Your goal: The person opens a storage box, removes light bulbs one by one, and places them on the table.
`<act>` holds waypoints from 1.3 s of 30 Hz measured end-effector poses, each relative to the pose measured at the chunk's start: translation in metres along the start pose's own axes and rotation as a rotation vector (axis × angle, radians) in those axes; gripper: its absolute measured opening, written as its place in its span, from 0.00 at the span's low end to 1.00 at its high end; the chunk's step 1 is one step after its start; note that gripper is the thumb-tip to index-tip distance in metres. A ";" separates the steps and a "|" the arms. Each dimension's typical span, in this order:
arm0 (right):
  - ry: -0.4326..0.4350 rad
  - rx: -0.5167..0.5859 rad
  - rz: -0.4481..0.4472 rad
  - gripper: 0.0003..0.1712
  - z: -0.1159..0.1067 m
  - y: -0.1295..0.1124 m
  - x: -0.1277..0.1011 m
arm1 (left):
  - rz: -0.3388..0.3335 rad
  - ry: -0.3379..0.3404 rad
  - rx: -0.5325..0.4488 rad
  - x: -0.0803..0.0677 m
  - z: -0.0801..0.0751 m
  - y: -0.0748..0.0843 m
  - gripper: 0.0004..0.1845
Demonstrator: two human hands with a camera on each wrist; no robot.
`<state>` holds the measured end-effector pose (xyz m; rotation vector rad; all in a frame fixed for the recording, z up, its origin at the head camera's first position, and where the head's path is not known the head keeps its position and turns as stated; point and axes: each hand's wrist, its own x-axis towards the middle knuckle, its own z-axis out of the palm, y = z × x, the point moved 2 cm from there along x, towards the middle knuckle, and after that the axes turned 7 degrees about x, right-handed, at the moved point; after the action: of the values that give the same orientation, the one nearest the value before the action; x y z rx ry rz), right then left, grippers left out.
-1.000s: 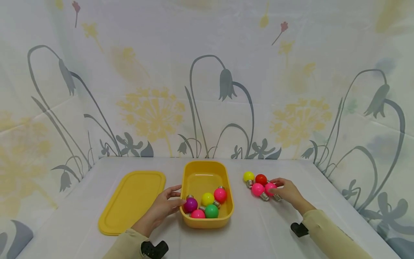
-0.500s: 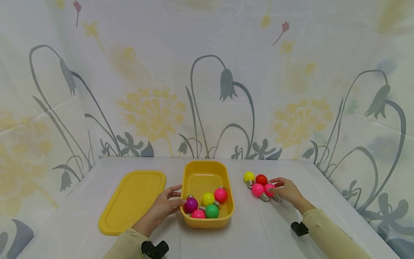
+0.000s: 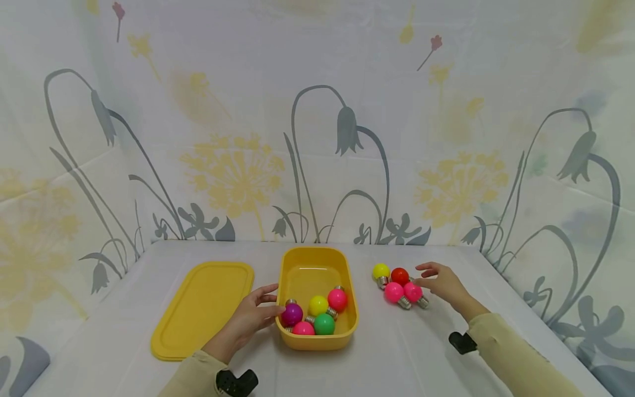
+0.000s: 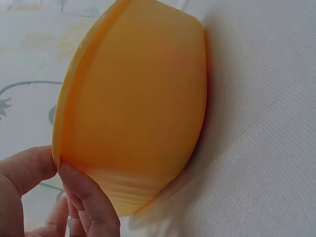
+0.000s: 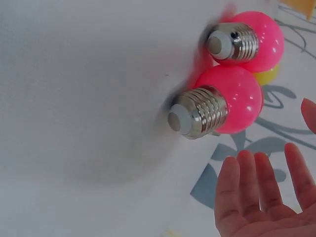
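Observation:
My left hand (image 3: 248, 318) pinches the left rim of a yellow plastic tub (image 3: 317, 343) between thumb and fingers. The left wrist view shows the tub's outer wall (image 4: 138, 94). Inside lie several round light bulbs: a purple bulb (image 3: 292, 315), a yellow bulb (image 3: 318, 305), a green bulb (image 3: 324, 324) and two pink ones. To the right, a red bulb (image 3: 399, 276), another yellow bulb (image 3: 381, 271) and two pink bulbs (image 5: 237, 98) sit clustered on the table. Just right of that cluster, my right hand (image 3: 445, 285) holds nothing, its fingers extended and apart from the bulbs in the right wrist view.
A yellow lid (image 3: 203, 309) lies flat left of the tub. White cloth (image 3: 387, 358) covers the table, and a flower-printed curtain (image 3: 317, 165) hangs behind its back edge. A small black device is on each wrist.
My right hand has let go of the nearest pink bulb and moved slightly up and to the right. The left hand and the tub have stayed in place.

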<state>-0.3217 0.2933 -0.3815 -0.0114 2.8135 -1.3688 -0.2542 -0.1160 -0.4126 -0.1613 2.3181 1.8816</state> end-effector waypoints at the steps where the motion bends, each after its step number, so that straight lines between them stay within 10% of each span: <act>1: -0.001 -0.001 -0.003 0.30 0.000 -0.002 0.000 | 0.000 0.000 0.000 0.000 0.000 0.000 0.32; 39: -0.082 0.106 -0.123 0.25 0.051 -0.079 0.014 | -0.013 -0.003 0.004 -0.002 -0.001 0.001 0.31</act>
<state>-0.3345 0.2044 -0.3510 -0.2369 2.7105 -1.5036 -0.2529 -0.1162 -0.4110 -0.1719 2.3131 1.8693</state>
